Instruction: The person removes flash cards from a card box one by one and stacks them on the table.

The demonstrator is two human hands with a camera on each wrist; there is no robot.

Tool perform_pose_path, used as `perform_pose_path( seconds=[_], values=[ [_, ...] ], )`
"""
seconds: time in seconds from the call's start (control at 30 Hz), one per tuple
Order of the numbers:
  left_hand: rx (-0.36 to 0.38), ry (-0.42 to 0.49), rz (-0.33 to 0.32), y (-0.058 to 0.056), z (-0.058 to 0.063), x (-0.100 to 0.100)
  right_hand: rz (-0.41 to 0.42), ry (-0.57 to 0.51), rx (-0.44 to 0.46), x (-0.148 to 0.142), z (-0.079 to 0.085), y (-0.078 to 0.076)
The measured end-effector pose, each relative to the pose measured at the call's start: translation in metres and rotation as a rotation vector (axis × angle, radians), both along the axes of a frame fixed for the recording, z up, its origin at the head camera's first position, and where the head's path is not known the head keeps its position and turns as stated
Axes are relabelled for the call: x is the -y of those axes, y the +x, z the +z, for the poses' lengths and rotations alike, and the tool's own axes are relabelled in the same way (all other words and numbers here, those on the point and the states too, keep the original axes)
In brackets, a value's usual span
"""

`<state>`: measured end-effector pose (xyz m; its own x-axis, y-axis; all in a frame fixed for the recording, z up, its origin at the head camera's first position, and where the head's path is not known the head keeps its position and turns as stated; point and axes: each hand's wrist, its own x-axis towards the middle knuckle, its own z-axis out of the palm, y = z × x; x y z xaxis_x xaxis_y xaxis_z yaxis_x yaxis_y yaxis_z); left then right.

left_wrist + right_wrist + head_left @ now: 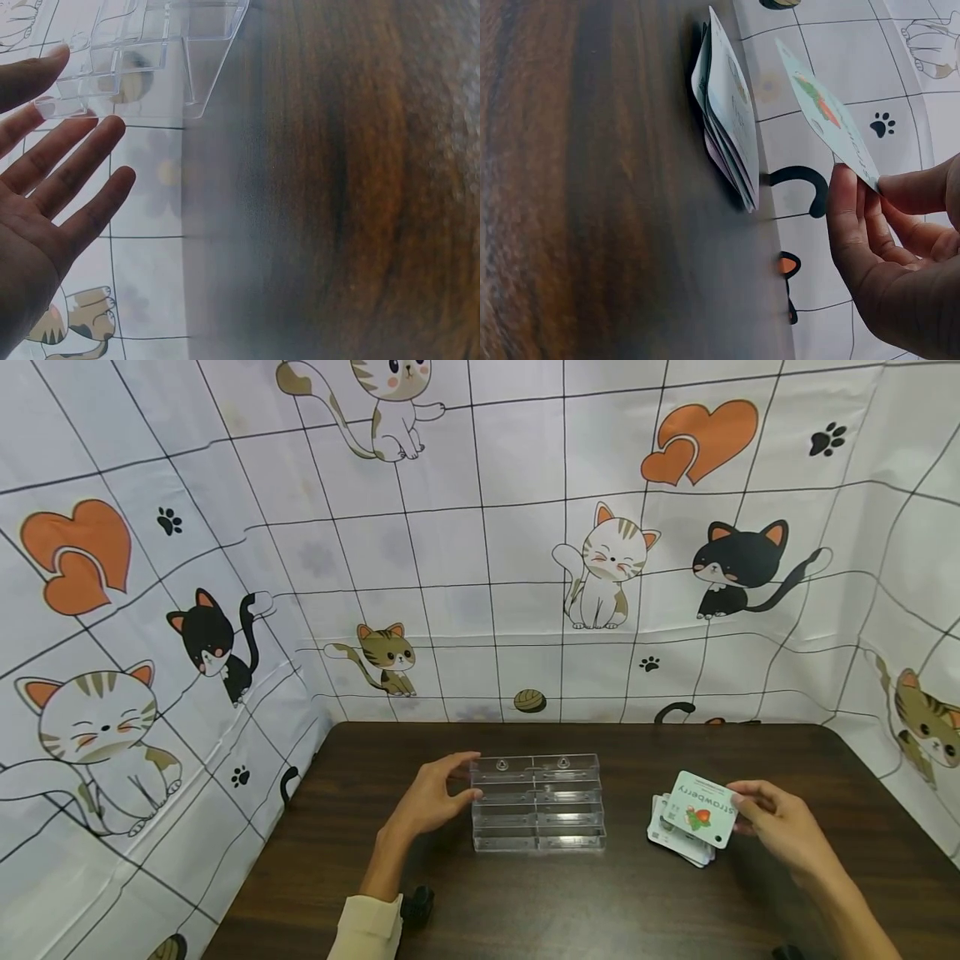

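A see-through plastic tiered rack (537, 820) stands on the dark wooden table. At its left side is my left hand (435, 797), thumb at the front and fingertips behind the clear edge. In the left wrist view the rack (150, 45) lies between the thumb and the first fingers, the other fingers spread. My right hand (783, 827) pinches one corner of a pale green strawberry card (701, 810) between thumb and fingers. The card is tilted above a small stack of cards (678, 842). Seen from the right wrist, the stack (727, 112) sits apart from the raised card (829, 112).
The brown table (570, 902) reaches back to a white cloth backdrop (517, 552) printed with cats, hearts and grid lines. The backdrop also runs along both sides. A dark strap piece (417, 906) is on the left wrist, beside a cream sleeve (367, 927).
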<state>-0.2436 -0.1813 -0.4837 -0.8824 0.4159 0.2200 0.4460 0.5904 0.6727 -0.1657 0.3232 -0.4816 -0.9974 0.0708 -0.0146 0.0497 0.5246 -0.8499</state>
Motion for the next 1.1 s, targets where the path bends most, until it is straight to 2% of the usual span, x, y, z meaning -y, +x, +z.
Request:
perform_pose_path(
  seconds=[0.17, 0.63, 0.77, 1.0, 1.1],
  values=[
    [0.009, 0.003, -0.004, 0.001, 0.001, 0.0, 0.035, 0.002, 0.039, 0.002, -0.002, 0.001],
    [0.007, 0.001, 0.014, 0.002, 0.002, 0.002, 0.072, -0.016, 0.075, 0.01, -0.008, -0.002],
    [0.005, -0.002, 0.013, 0.002, 0.002, 0.002, 0.056, 0.061, 0.07, 0.01, -0.009, -0.003],
    [0.003, -0.008, 0.006, 0.001, 0.003, 0.002, 0.029, 0.326, -0.009, 0.01, -0.006, -0.005],
    [0.001, -0.008, 0.007, 0.0, 0.005, 0.0, 0.038, 0.395, -0.042, 0.009, -0.004, -0.005]
  ],
)
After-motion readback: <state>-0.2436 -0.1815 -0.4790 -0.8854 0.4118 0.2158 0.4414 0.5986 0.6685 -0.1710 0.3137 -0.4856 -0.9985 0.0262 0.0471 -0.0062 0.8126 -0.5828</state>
